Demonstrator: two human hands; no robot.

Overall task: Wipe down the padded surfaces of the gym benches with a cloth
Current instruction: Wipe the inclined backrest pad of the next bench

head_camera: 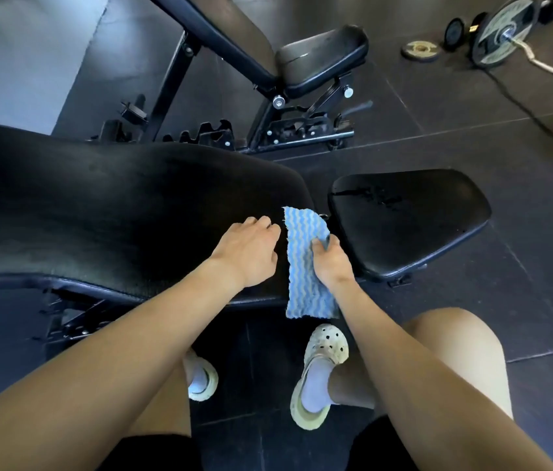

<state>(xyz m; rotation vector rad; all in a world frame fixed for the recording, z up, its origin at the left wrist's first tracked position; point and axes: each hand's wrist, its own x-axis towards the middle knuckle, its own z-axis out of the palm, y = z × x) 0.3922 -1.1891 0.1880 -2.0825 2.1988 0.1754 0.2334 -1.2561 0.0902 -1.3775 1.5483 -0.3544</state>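
Centre of frame: blue-and-white wavy-striped cloth [302,266], draped over the right end of the near bench's black back pad [115,205], beside the gap to the seat pad [411,219], its lower end hanging past the pad's edge. Right hand [331,260] grips the cloth, thumb on top and fingers curled round its right edge. Left hand [248,249] rests on the back pad just left of the cloth, fingers loosely bent, holding nothing. Top centre: second adjustable bench [322,56]. Upper right: weight plates [419,49], loaded barbell [502,32]. Bottom: pale perforated clogs [319,368] on dark floor tiles [472,107].
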